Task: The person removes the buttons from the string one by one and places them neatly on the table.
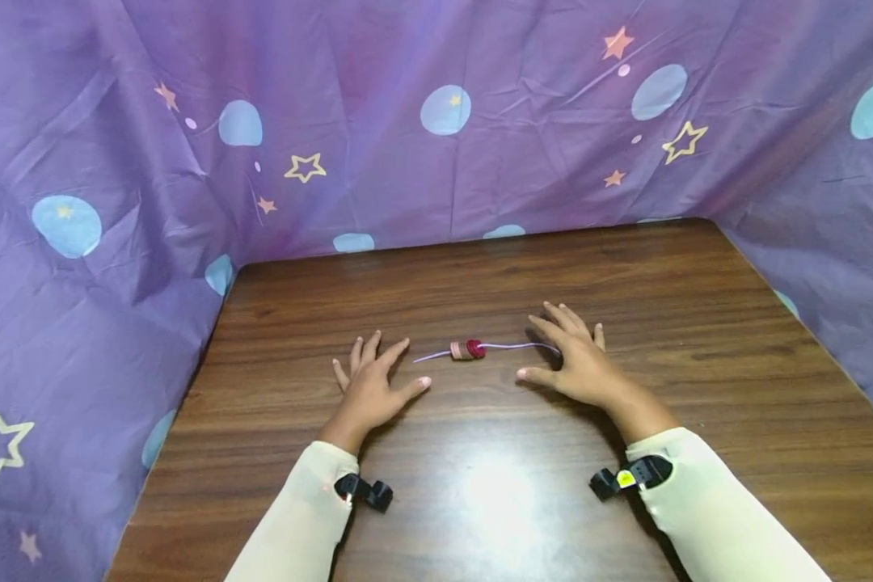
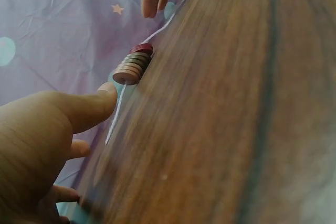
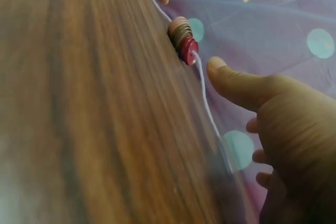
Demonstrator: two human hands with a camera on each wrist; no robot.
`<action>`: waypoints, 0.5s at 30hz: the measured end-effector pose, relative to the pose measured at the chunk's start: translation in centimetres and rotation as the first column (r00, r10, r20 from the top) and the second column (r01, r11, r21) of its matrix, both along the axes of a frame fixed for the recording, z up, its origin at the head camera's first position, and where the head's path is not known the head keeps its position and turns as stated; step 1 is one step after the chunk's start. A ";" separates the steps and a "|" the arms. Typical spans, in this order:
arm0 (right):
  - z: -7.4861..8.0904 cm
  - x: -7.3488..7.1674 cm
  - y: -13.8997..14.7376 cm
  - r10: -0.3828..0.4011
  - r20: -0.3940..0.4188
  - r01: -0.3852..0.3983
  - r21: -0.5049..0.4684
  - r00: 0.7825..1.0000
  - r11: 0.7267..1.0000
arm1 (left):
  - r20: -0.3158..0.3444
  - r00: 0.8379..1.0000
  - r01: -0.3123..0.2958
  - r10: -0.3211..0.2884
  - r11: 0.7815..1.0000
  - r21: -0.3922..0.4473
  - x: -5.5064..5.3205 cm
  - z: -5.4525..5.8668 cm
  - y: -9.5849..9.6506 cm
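A short stack of round discs, pink, brown and dark red, lies on its side on the wooden table, threaded on a pale lilac string. In the left wrist view the pink discs face the left thumb. My left hand is spread beside the string's short left end, holding nothing. On the other side my right hand is spread over the string's longer right end, which passes beneath its fingers. In the right wrist view the dark red discs show nearest, with the string trailing from them.
The brown wooden table has a back edge against a purple curtain with stars and blue circles. Black wrist devices sit on both pale sleeves. A bright glare lies on the near tabletop.
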State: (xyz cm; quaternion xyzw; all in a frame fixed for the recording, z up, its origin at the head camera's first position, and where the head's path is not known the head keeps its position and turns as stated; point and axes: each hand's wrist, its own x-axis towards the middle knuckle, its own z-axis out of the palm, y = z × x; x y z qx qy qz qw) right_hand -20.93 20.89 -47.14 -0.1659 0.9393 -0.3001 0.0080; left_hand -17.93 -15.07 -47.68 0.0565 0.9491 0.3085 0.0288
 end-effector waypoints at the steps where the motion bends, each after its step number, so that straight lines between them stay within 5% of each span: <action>1: -0.1 -0.1 -0.1 0.009 0.008 -0.008 -0.016 1.000 1.000 | 0.001 1.000 0.005 -0.005 1.000 0.000 -0.1 0.0 0.0; 15: -0.6 -1.4 -2.1 -0.034 0.035 0.037 -0.107 0.999 0.994 | -0.005 1.000 0.003 -0.003 0.996 0.093 -1.1 -0.1 1.8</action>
